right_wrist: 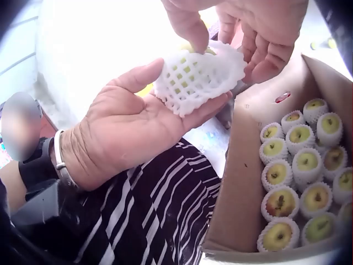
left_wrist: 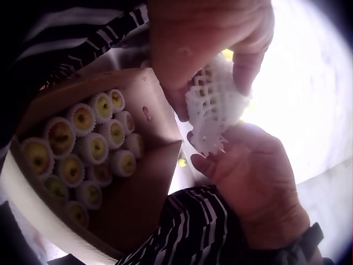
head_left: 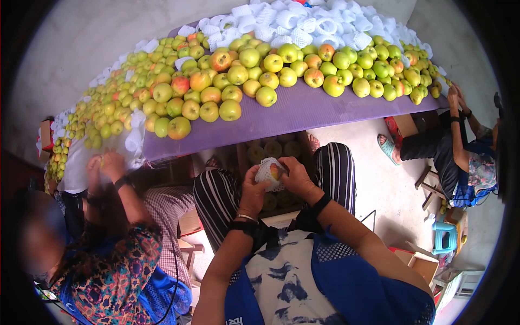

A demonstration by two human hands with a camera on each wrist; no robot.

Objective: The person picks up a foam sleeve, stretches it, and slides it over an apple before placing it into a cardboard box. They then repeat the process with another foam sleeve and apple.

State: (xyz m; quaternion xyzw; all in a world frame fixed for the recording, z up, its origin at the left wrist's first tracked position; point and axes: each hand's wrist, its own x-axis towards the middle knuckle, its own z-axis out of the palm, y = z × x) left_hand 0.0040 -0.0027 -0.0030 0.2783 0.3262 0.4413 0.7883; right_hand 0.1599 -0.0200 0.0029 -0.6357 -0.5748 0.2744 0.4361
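Before my lap in the head view, an apple (head_left: 275, 172) sits partly inside a white foam net sleeve (head_left: 265, 174). My left hand (head_left: 253, 194) holds the sleeved apple from one side, its thumb and fingers on the netting. On the other side, my right hand (head_left: 297, 177) grips at the sleeve's open end, with the thumb on the apple's top in the right wrist view. Green-yellow skin shows through the mesh of the foam net (right_wrist: 190, 80). Beneath, a cardboard box (right_wrist: 234, 187) contains rows of apples in foam nets (left_wrist: 91, 148).
A purple-covered table (head_left: 309, 111) bears a heap of loose apples (head_left: 238, 76) and a pile of white foam nets (head_left: 325, 24). One person (head_left: 108, 254) works close on my left; another person (head_left: 466, 146) sits at the far right. A blue stool (head_left: 444, 238) stands at the right.
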